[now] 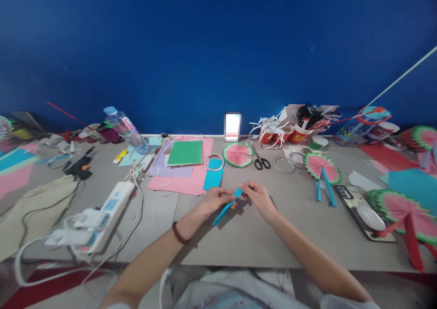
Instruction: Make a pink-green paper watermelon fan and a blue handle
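Observation:
A narrow folded strip of blue paper [223, 212] is held above the grey table, slanting down toward the lower left. My left hand [215, 200] pinches it along its length; a beaded bracelet circles that wrist. At the strip's upper end, the fingertips of my right hand [257, 197] are closed on the paper. Just beyond my hands lie a blue sheet [214, 174] and a round pleated paper fan [238, 155] in pink with a green edge. Black-handled scissors [262, 163] rest to the right of that fan.
At left stand a power strip [114, 209] with plugs and cables, a glue gun [80, 165] and a leaning water bottle [126, 129]. Green sheets [185, 153] lie on pink paper. To the right are a fan with blue handles [322, 168], a phone [351, 209] and a white mouse [370, 217].

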The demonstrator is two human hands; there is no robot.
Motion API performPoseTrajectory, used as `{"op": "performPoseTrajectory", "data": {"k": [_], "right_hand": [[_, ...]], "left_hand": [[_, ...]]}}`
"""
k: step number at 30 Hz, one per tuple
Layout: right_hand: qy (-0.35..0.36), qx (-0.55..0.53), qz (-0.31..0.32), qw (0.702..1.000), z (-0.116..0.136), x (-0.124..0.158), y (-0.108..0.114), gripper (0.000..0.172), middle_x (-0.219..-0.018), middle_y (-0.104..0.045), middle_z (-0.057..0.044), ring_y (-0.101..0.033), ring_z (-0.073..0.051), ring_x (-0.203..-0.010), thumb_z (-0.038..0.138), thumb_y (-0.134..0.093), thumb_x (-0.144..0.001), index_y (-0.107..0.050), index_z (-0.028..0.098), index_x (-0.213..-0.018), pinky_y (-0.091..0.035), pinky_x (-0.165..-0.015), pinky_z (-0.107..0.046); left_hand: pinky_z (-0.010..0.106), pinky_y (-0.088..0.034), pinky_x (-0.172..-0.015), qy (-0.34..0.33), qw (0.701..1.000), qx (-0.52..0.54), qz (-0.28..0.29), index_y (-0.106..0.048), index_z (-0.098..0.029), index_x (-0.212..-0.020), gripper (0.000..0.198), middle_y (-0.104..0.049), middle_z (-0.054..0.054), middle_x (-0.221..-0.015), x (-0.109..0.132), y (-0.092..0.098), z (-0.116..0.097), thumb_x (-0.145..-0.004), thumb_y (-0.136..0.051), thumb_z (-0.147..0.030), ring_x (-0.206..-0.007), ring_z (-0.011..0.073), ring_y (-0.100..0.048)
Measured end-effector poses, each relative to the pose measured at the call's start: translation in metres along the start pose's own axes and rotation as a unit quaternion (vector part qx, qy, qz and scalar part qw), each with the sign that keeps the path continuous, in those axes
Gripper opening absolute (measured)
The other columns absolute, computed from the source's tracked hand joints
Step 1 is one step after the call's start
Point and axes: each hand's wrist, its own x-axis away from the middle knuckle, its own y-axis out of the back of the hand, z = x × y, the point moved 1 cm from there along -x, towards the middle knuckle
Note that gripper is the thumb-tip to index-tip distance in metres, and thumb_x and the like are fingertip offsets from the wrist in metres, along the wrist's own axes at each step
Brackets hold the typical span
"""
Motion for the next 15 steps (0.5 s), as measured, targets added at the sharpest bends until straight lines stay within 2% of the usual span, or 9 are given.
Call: {"op": "performPoseTrajectory", "data": {"k": [9,15], "right_hand": [[-0.011,-0.003,0.006,1.000,-0.0036,-0.0017,0.0001,0.034,-0.053,-0.055,0.001,-0.046,-0.009,-0.046,0.048,-0.069,-0.067,-0.063,0.015,-0.062,-0.029,-0.042,-0.021],[-0.030,0.009,0.064,0.997,-0.0042,-0.0045,0.0021,0.035,-0.051,-0.053,0.003,-0.043,-0.007,-0.043,0.050,-0.067,-0.069,-0.062,0.016,-0.064,-0.028,-0.039,-0.020]], "left_hand": [[0.030,-0.051,-0.067,-0.007,1.000,0.001,-0.019,-0.073,-0.008,-0.081,0.044,-0.070,0.008,-0.066,0.0017,-0.0031,-0.0019,-0.053,-0.083,-0.041,-0.058,0.0163,-0.064],[0.030,-0.052,-0.066,-0.018,0.999,0.002,-0.027,-0.072,-0.009,-0.076,0.042,-0.070,0.008,-0.064,-0.0007,-0.0013,0.0010,-0.052,-0.083,-0.042,-0.057,0.0162,-0.064]]}}
